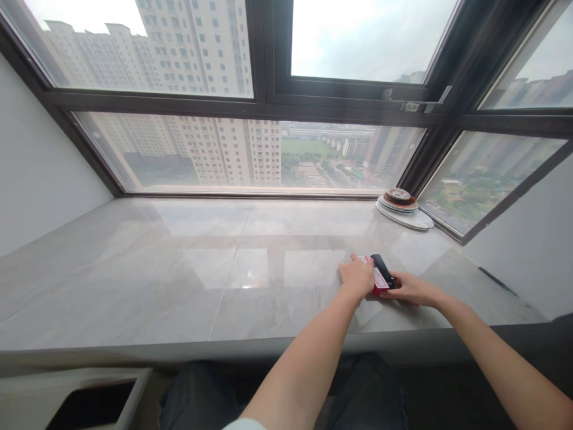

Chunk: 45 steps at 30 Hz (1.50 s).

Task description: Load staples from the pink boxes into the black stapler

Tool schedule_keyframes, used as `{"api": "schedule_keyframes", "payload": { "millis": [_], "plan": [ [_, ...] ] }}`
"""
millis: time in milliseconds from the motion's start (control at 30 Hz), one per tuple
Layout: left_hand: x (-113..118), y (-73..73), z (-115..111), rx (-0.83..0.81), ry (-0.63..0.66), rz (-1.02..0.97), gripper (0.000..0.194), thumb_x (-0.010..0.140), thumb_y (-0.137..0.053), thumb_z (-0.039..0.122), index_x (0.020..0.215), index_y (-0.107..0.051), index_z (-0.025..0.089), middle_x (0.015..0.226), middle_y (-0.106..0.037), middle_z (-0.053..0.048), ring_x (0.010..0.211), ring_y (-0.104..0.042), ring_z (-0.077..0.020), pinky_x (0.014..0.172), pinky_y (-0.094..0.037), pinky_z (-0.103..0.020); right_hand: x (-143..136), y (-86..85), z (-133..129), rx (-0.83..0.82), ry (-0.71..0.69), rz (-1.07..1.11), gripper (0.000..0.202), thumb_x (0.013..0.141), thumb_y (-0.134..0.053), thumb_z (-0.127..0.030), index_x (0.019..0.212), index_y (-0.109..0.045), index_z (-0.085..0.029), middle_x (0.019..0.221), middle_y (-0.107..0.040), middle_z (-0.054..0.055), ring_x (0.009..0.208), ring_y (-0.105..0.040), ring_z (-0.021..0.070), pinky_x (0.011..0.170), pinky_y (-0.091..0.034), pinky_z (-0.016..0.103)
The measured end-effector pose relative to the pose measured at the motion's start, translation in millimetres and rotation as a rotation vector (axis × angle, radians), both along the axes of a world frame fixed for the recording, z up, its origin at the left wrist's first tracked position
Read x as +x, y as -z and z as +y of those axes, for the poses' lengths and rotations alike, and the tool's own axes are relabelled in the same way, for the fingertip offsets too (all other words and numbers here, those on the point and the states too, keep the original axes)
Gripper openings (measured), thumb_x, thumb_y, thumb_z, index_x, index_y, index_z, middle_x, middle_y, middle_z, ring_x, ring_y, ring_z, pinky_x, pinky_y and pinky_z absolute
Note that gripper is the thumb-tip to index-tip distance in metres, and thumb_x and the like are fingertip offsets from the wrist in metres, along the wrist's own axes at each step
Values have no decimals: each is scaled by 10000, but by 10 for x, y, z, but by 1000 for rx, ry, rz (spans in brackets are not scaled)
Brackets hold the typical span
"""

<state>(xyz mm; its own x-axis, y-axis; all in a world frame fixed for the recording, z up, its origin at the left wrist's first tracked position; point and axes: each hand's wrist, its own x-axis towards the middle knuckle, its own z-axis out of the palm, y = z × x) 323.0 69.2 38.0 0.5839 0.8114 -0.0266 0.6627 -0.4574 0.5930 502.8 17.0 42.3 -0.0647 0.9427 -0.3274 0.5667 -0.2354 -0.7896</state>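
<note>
On the right part of the marble-look sill, my left hand (358, 275) is closed over the left side of a small red and white box (380, 279). A black object (381, 267), long and smooth, lies right against the box; its kind I cannot make out. My right hand (412, 289) curls in from the right, its fingers at the near right end of the box and the black object. Something small and dark brown shows by the right fingertips, mostly hidden.
A stack of plates (398, 203) stands in the far right corner by the window frame (349, 107). A thin dark strip (498, 280) lies along the right wall. The sill (134, 275) ends at a front edge above my knees. A pale open-topped piece (85, 382) is at lower left.
</note>
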Motion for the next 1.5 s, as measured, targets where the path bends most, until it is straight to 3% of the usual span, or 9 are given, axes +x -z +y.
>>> {"api": "schedule_keyframes", "payload": {
  "millis": [167,267,433,533,667,767,867,1333,1500],
  "plan": [
    [251,70,80,-55,-97,-34,678,1031,-144,551,1410,-500,116,1380,-515,-323,1198,-614,-357,1031,-324,-532,158,2,8,-12,-6,-25,608,537,-829,-537,1001,-732,-156,811,-728,108,615,-591,192,512,-402,269],
    [246,113,88,-81,-123,-61,787,1008,-132,620,1519,-351,62,1381,-522,-345,1244,-583,-368,1055,-306,-515,270,14,-48,-32,4,-60,784,570,-818,-523,1255,-660,-175,763,-703,72,531,-545,157,476,-381,267],
    [-307,296,-122,-60,-144,-103,917,992,-161,666,1589,-9,-13,1182,-678,-293,1197,-605,-372,1070,-310,-505,306,-86,-275,140,195,-134,1204,666,-800,-549,1616,-176,-152,630,-578,-39,514,-513,167,481,-406,282],
    [-965,402,-325,-18,-120,-174,727,1020,-278,576,1593,-213,134,1044,-733,-148,1066,-660,-305,1030,-382,-448,-203,-128,-384,375,255,-140,905,852,-615,-605,1582,-306,-168,646,-576,-15,600,-564,185,580,-468,307],
    [-1942,414,-495,127,-118,-217,458,1036,-319,398,1406,-539,241,1183,-677,-98,1148,-604,-245,1033,-429,-382,-1385,13,-390,402,-86,-91,626,943,-512,-552,1507,-466,-286,1159,-703,78,1045,-654,246,878,-529,364],
    [-2537,404,-551,304,-199,-28,469,1025,-368,379,1474,-482,304,1440,-553,-82,1350,-459,-283,1153,-319,-461,-2084,240,-288,463,-274,-304,672,951,-500,-533,1574,-348,-333,1580,-429,50,1471,-343,291,1178,-308,478],
    [-2892,448,-593,394,-273,140,520,1015,-404,436,1532,-385,384,1615,-367,-12,1505,-258,-310,1231,-140,-535,-2408,449,-184,488,-221,-578,663,976,-443,-567,1590,-297,-365,1675,-229,-3,1556,-93,315,1231,-50,576],
    [-3017,511,-620,374,-358,158,577,1009,-407,494,1568,-314,385,1657,-276,-1,1557,-146,-291,1245,-100,-543,-2499,558,-198,511,-162,-709,645,1006,-342,-592,1606,-225,-387,1687,-165,-37,1560,-68,309,1223,-30,579],
    [-3050,408,-626,286,-418,-31,694,975,-496,482,1599,-234,329,1443,-591,-44,1494,-341,-251,1248,-136,-512,-2497,563,-201,512,-163,-706,642,1006,-347,-589,1605,-234,-386,1684,-173,-39,1560,-75,305,1224,-43,575]
  ]
}}
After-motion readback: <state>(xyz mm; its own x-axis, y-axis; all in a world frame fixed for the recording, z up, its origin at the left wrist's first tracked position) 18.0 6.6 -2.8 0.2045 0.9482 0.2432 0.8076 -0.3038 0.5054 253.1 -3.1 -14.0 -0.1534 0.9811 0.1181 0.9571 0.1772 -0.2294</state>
